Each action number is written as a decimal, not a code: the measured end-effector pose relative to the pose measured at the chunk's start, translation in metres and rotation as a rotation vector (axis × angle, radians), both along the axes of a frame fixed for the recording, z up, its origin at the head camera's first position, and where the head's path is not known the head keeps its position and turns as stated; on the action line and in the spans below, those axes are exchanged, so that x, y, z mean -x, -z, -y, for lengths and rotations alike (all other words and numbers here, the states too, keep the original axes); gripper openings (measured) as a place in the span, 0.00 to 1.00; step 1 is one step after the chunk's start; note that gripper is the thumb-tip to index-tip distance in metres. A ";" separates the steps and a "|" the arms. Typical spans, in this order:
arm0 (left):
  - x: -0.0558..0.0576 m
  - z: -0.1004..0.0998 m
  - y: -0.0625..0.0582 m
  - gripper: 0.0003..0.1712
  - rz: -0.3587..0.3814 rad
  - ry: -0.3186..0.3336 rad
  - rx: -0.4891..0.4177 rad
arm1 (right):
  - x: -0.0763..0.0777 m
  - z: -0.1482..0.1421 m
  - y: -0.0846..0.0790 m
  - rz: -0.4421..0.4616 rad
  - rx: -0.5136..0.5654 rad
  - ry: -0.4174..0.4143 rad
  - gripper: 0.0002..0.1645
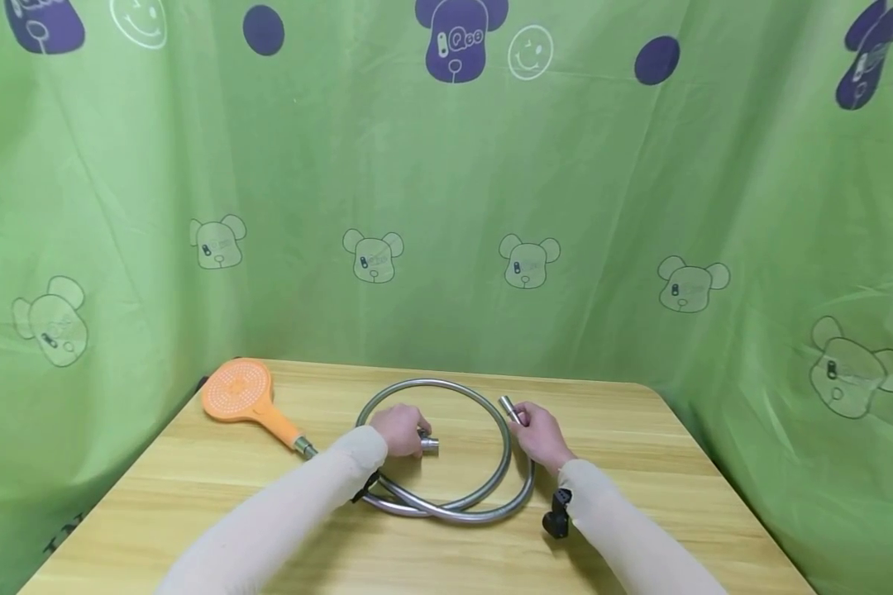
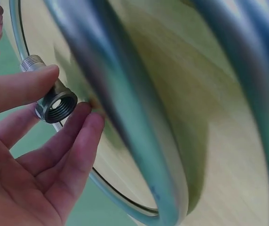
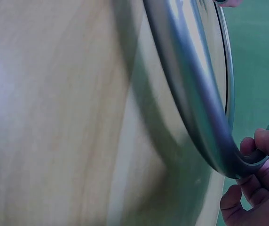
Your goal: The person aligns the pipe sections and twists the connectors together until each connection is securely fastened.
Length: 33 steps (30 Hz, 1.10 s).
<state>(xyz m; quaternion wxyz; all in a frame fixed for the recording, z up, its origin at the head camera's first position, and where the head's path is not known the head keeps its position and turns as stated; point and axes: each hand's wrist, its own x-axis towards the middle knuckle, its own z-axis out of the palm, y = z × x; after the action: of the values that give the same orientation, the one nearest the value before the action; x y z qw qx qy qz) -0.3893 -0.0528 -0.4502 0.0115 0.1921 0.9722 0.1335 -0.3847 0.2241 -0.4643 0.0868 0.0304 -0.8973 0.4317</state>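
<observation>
First, near the wooden table's [image 1: 670, 471] far left corner, an orange shower head [image 1: 238, 390] lies face up, its handle joined to a grey metal hose [image 1: 476, 518]. That hose loops across the table's middle. Within the loop, the person's left hand [image 1: 400, 430] pinches a short metal fitting [image 1: 431, 445], its threaded opening showing. Further right, the right hand [image 1: 539, 434] grips the hose near its free end, fingers curled, the metal tip [image 1: 507, 405] pointing toward the table's far edge.
</observation>
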 end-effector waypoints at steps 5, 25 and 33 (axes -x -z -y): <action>0.000 0.001 -0.005 0.28 -0.031 0.018 -0.016 | 0.001 0.004 -0.002 -0.026 -0.007 -0.010 0.17; 0.010 0.009 -0.023 0.26 -0.057 -0.028 -0.128 | 0.006 0.023 -0.009 -0.098 -0.071 -0.054 0.16; 0.012 0.010 -0.034 0.27 -0.046 -0.086 -0.144 | 0.010 0.028 -0.015 -0.107 -0.148 -0.085 0.15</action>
<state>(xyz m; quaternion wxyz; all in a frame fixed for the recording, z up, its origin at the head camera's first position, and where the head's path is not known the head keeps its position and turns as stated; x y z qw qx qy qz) -0.4014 -0.0632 -0.4164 -0.0304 0.1537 0.9674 0.1988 -0.3945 0.1959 -0.4489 0.1139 0.0979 -0.9187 0.3653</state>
